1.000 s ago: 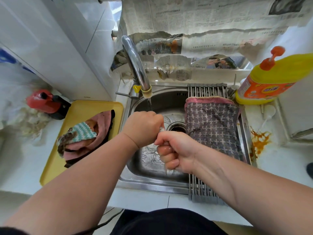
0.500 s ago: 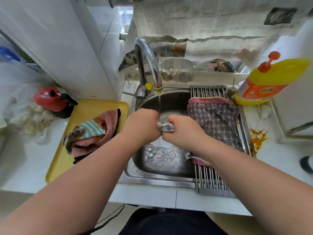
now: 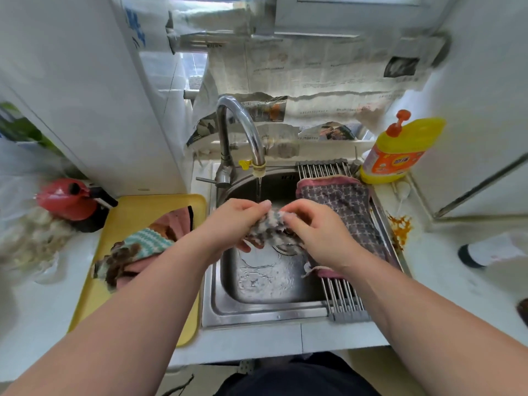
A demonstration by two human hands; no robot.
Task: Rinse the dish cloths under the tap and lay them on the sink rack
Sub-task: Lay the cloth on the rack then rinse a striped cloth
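Over the steel sink (image 3: pixel 265 310), my left hand (image 3: pixel 234 224) and my right hand (image 3: pixel 317 232) both grip a bunched grey-and-white checked dish cloth (image 3: pixel 271 227). It sits just below the running tap (image 3: pixel 243 130), whose thin stream falls onto it. A dark cross-patterned cloth with a pink border (image 3: pixel 351 212) lies spread flat on the sink rack (image 3: pixel 345 298) at the sink's right side. More cloths, one teal-and-white striped (image 3: pixel 145 241) over pink ones, are piled on a yellow tray (image 3: pixel 134 207) to the left.
A yellow dish-soap bottle with a red pump (image 3: pixel 400 150) stands behind the rack. A red kettle-like object (image 3: pixel 68 198) sits left of the tray. Newspaper covers the back wall. An orange stain (image 3: pixel 400 227) marks the right counter.
The tightly wrung cloth has been loosened and opened out between my hands. Both hands have risen closer to the tap's stream, and the camera view has tilted upward.
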